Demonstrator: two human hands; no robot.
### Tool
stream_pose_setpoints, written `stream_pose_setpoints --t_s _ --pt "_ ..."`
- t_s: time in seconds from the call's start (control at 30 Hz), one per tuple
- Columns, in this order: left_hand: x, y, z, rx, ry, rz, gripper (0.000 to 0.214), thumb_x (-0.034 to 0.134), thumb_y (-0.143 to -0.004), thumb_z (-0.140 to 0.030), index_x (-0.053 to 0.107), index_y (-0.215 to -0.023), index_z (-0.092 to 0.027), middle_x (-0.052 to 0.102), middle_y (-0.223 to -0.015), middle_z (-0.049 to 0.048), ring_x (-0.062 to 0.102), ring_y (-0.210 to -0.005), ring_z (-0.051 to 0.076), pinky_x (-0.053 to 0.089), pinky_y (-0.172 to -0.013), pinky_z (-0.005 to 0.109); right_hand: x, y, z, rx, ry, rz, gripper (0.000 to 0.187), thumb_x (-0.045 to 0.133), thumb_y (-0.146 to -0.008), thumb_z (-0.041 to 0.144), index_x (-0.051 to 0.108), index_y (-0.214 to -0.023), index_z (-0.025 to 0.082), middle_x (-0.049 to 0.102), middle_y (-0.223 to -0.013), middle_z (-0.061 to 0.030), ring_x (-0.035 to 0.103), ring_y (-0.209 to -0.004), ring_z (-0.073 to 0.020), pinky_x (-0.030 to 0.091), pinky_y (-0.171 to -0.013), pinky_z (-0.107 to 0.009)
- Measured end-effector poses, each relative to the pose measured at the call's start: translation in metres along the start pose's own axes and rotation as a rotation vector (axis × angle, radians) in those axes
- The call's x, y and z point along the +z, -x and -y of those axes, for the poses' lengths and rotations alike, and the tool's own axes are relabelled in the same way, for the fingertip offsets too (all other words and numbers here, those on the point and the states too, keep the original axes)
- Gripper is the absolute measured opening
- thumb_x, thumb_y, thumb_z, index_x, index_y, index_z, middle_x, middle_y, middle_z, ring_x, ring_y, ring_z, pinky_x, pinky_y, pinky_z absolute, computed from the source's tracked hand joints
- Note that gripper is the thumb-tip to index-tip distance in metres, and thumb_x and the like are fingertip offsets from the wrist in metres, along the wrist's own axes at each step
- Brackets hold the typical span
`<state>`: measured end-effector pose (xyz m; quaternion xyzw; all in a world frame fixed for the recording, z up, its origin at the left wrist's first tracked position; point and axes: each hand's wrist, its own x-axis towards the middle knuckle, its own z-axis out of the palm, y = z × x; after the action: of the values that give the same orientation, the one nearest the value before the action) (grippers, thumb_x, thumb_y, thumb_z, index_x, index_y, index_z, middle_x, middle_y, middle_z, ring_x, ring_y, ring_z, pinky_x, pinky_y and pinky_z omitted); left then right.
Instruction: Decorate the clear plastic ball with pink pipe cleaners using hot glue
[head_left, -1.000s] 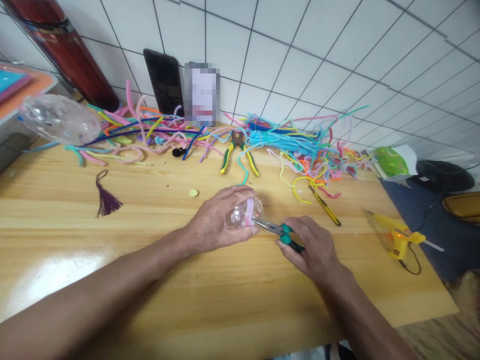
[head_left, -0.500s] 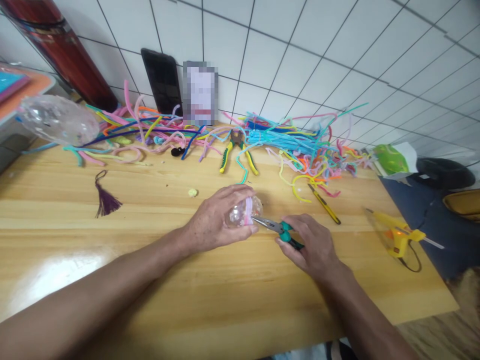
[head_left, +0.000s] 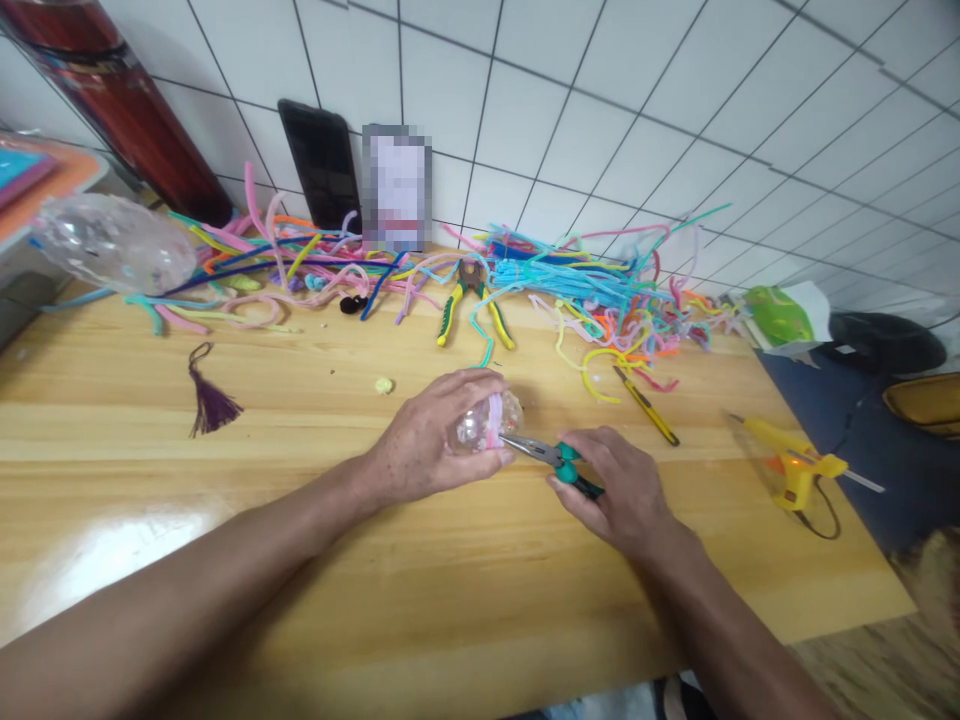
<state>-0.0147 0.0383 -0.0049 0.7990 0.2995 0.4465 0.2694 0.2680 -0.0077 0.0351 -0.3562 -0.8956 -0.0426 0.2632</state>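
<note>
My left hand (head_left: 431,435) is wrapped round a small clear plastic ball (head_left: 486,425) that has a pink pipe cleaner banded about it. It holds the ball low over the wooden table (head_left: 300,560). My right hand (head_left: 615,485) grips the green handles of needle-nose pliers (head_left: 551,460). The pliers' tips touch the pink band at the ball's lower right side.
A tangle of coloured pipe cleaners (head_left: 570,290) lies along the tiled wall, with yellow-handled pliers (head_left: 472,305) in it. A yellow utility knife (head_left: 645,405), a yellow glue gun (head_left: 799,470), a purple tassel (head_left: 210,400), a large clear ball (head_left: 112,245) and a black phone (head_left: 319,165) are around.
Both hands stay together at the ball with the pliers' tips on the pink band. Only the camera view has shifted slightly.
</note>
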Motion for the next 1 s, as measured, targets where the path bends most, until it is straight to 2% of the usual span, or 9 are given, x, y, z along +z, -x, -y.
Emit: stream_pose_setpoints --t_s 0.17,0.37,0.8,1.0 --pt "-0.0002 0.0004 0.0006 -0.001 -0.003 -0.003 0.066 0.082 -0.090 -0.039 0.060 -0.150 -0.025 0.071 -0.145 0.0164 0.066 -0.138 0.035 0.055 -0.117 0.056 -0.0004 0.0023 -0.0018 0.000 -0.027 -0.006 0.042 0.066 -0.100 0.025 0.056 -0.141 0.022 0.078 -0.103 -0.0104 0.074 -0.087 -0.0258 0.062 -0.073 -0.038" --pt "-0.0007 0.0004 0.0003 -0.002 -0.017 0.005 0.065 0.082 -0.090 -0.040 0.060 -0.150 -0.024 0.071 -0.144 0.0173 0.066 -0.139 0.035 0.055 -0.117 0.056 -0.0002 0.0031 -0.0037 -0.033 0.003 -0.006 0.045 0.067 -0.099 0.022 0.055 -0.142 0.018 0.079 -0.105 -0.0126 0.074 -0.088 -0.0261 0.062 -0.075 -0.038" --pt "-0.0010 -0.0008 -0.0011 0.005 0.006 -0.001 0.064 0.083 -0.090 -0.039 0.061 -0.148 -0.025 0.072 -0.143 0.0159 0.067 -0.138 0.034 0.055 -0.117 0.056 0.0028 0.0031 -0.0064 -0.046 0.033 -0.042 0.053 0.071 -0.096 0.022 0.054 -0.146 0.021 0.080 -0.106 -0.0121 0.075 -0.088 -0.0265 0.063 -0.076 -0.039" --pt "-0.0011 -0.0009 -0.0009 0.008 0.003 0.007 0.063 0.082 -0.090 -0.038 0.061 -0.148 -0.024 0.072 -0.143 0.0169 0.067 -0.138 0.034 0.055 -0.117 0.056 0.0032 0.0012 -0.0054 -0.057 0.054 -0.039 0.049 0.069 -0.097 0.022 0.055 -0.144 0.018 0.080 -0.103 -0.0128 0.073 -0.086 -0.0266 0.062 -0.074 -0.039"
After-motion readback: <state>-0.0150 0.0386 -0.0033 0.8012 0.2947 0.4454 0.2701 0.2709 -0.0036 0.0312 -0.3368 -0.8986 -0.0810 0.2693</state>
